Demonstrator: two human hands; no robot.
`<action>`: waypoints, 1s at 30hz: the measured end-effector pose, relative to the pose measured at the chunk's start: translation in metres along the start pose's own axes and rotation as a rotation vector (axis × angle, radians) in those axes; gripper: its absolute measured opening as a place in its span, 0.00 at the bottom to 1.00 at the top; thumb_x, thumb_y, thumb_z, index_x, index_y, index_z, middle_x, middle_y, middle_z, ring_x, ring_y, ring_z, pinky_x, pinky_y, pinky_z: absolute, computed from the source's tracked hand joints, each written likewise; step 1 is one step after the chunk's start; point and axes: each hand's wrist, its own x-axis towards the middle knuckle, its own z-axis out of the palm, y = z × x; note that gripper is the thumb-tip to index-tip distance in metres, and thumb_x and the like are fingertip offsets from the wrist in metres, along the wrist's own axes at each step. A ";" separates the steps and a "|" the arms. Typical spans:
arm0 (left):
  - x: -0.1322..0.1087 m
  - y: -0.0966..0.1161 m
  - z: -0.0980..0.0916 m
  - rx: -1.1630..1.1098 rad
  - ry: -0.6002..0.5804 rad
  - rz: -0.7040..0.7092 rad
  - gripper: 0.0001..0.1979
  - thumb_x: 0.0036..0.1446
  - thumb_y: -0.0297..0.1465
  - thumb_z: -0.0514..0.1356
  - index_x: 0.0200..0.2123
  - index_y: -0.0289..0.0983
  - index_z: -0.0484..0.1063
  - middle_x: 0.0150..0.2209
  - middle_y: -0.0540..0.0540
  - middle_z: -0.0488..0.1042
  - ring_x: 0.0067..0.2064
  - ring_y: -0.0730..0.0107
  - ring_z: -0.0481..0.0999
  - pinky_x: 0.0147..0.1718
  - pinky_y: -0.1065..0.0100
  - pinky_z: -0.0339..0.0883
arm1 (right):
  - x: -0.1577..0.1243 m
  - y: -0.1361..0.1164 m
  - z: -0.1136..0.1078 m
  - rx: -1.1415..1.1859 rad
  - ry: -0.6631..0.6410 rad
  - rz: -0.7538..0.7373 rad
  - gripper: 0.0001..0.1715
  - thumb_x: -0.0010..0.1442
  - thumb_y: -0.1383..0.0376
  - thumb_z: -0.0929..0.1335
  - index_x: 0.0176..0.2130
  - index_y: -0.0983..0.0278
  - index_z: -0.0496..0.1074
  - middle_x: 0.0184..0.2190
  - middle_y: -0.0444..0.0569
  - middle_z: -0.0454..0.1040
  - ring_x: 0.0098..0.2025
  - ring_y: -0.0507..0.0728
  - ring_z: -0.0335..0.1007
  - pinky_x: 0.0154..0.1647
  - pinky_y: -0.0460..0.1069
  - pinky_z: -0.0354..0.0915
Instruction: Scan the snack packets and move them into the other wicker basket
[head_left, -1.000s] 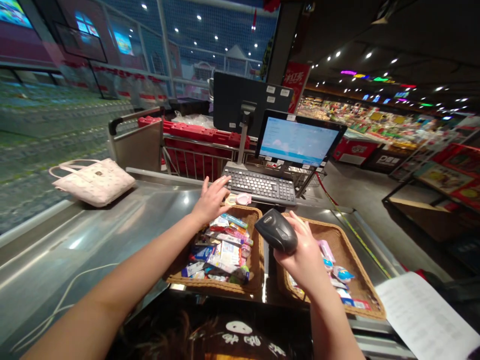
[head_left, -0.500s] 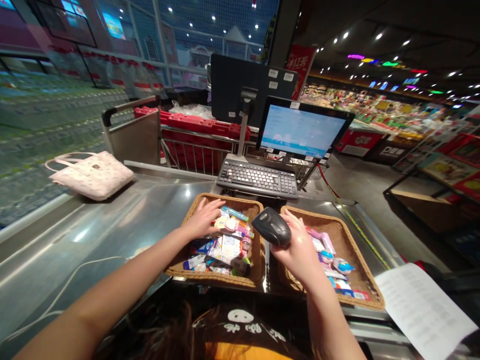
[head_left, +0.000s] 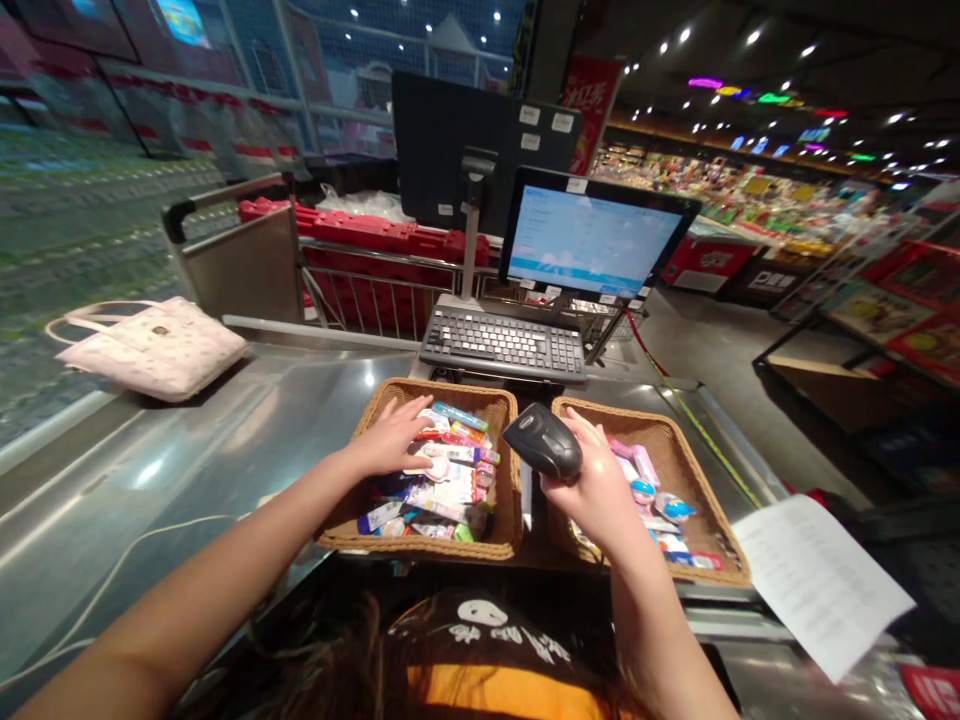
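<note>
Scanner sits clasped in the right grip, near the gap between left basket and right basket, best held steady. Left grip spreads over packets in the left basket; whether it pinches any I cannot tell, so a light touch suits the pile.

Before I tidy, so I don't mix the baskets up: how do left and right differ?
The left basket holds a dense pile of small packages; the right basket shows fewer, with more bare weave. The left hand is over the left basket; the right hand, holding a scanner, blocks part of the right basket. Both are brown and woven.
</note>
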 end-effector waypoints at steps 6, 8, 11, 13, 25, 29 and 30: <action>0.042 0.058 -0.014 -0.017 0.036 0.128 0.25 0.58 0.49 0.61 0.52 0.39 0.70 0.71 0.33 0.50 0.71 0.47 0.50 0.66 0.37 0.35 | -0.019 0.024 -0.020 -0.070 0.128 0.060 0.26 0.48 0.69 0.68 0.49 0.61 0.71 0.53 0.55 0.73 0.66 0.72 0.59 0.65 0.72 0.53; 0.059 0.079 -0.012 -0.038 0.040 0.207 0.24 0.58 0.48 0.61 0.52 0.40 0.70 0.71 0.34 0.51 0.71 0.48 0.51 0.66 0.37 0.36 | -0.028 0.034 -0.030 -0.089 0.186 0.086 0.26 0.48 0.68 0.68 0.49 0.61 0.71 0.52 0.56 0.74 0.65 0.72 0.60 0.64 0.71 0.56; 0.084 0.109 -0.003 -0.069 0.057 0.321 0.26 0.57 0.49 0.62 0.53 0.40 0.69 0.70 0.33 0.51 0.71 0.48 0.51 0.66 0.37 0.37 | -0.041 0.049 -0.046 -0.120 0.277 0.130 0.27 0.49 0.67 0.67 0.51 0.63 0.69 0.52 0.57 0.74 0.65 0.71 0.61 0.64 0.69 0.58; 0.102 0.132 0.003 -0.100 0.059 0.378 0.28 0.57 0.49 0.63 0.54 0.39 0.69 0.70 0.33 0.51 0.71 0.48 0.50 0.66 0.37 0.37 | -0.049 0.058 -0.057 -0.155 0.311 0.158 0.28 0.50 0.66 0.67 0.52 0.63 0.69 0.53 0.58 0.73 0.65 0.71 0.60 0.65 0.69 0.57; 0.200 0.296 0.058 -0.064 -0.163 0.421 0.24 0.57 0.51 0.61 0.41 0.35 0.78 0.68 0.35 0.57 0.69 0.42 0.52 0.65 0.34 0.40 | -0.080 0.097 -0.107 -0.277 0.473 0.249 0.31 0.52 0.62 0.69 0.55 0.64 0.67 0.56 0.60 0.72 0.65 0.71 0.61 0.65 0.70 0.57; 0.213 0.326 0.089 -0.003 -0.313 0.360 0.25 0.49 0.49 0.67 0.39 0.33 0.79 0.61 0.32 0.66 0.68 0.38 0.53 0.65 0.37 0.42 | -0.087 0.103 -0.115 -0.272 0.500 0.265 0.30 0.50 0.62 0.70 0.54 0.63 0.67 0.56 0.60 0.72 0.65 0.71 0.62 0.65 0.70 0.58; 0.214 0.331 0.095 0.011 -0.346 0.343 0.25 0.46 0.49 0.69 0.39 0.34 0.79 0.60 0.32 0.68 0.68 0.38 0.53 0.65 0.38 0.42 | -0.088 0.104 -0.116 -0.270 0.503 0.268 0.30 0.50 0.62 0.70 0.53 0.63 0.67 0.56 0.59 0.72 0.65 0.71 0.62 0.65 0.69 0.58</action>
